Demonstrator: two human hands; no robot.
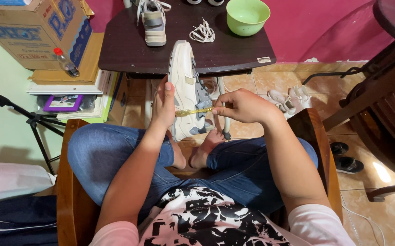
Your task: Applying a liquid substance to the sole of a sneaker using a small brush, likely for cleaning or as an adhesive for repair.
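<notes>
Gripping a cream-and-grey chunky sneaker (184, 86) propped on the dark counter's (124, 50) near edge, the left hand (163, 107) clamps its sole while the right hand (240, 105) pinches a yellow-bristled brush (192, 111) against it, so hard scrubbing could tip it off.

The dark table (234, 52) edge is crowding the raised sneaker (183, 86) from ahead; a green bowl (247, 16), loose laces (202, 33) and another sneaker (154, 20) are occupying its top. Open tiled floor (270, 79) is lying free rightward.
</notes>
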